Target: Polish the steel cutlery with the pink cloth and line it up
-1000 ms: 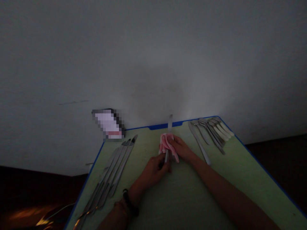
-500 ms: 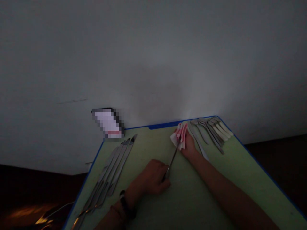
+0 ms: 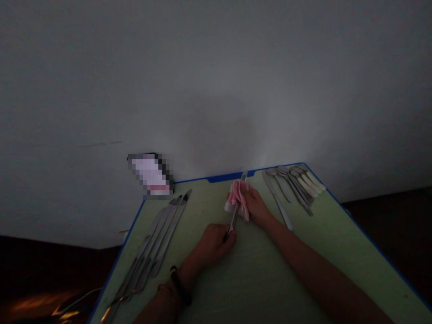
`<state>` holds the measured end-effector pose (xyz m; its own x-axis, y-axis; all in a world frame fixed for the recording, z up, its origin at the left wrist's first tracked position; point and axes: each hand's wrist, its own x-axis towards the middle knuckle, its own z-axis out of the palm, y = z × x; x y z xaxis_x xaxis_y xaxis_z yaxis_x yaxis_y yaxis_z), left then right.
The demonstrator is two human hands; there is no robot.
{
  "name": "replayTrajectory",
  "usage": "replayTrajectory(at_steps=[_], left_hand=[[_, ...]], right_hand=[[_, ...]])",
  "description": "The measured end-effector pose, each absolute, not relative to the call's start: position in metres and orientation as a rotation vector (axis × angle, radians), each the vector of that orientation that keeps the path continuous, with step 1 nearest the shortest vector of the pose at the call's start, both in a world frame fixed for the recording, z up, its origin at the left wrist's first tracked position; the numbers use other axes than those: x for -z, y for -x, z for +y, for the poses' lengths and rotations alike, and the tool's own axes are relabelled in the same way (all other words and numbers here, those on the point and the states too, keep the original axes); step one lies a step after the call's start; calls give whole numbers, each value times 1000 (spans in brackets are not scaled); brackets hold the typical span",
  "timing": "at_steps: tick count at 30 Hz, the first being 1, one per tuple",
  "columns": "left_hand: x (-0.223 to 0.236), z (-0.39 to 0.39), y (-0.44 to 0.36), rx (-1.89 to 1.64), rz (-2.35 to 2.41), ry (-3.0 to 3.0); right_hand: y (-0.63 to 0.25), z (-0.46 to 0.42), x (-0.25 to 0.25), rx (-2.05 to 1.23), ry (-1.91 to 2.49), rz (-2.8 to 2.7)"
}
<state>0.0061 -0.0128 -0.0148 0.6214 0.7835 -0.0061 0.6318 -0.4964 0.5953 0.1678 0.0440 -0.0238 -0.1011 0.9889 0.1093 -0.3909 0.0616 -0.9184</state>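
My left hand (image 3: 216,240) is closed round the handle of a table knife (image 3: 233,218), which points away from me. A folded pink and white cloth (image 3: 239,194) wraps the knife's blade, and the blade tip shows beyond it. My right hand (image 3: 255,204) grips the cloth round the blade; its fingers are partly hidden behind the cloth. Just right of that hand another table knife (image 3: 278,200) lies on the table.
The pale green table (image 3: 256,279) has a blue edge and stands against a grey wall. Several knives (image 3: 162,234) lie in a row at the left. Several spoons (image 3: 293,182), some with white handles, lie at the back right. A pixelated phone-like object (image 3: 150,174) leans at the back left.
My right hand and the cloth have moved left and slightly nearer along the blade, so the tip now shows past the cloth. My left hand keeps its grip on the handle.
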Motion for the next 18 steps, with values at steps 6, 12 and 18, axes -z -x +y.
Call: replayTrajectory(at_steps=[6,12,18], left_hand=[[15,-10,-3,-331,1094,-2268],[8,-11,-1,-145,847,-2515],[0,-11,0,-49,772,-2549]], right_hand=[[-168,42,27,-1419,845,-1042],[-171,58,27,-1418,674,-468],[-176,62,29,-1344,692,-390]])
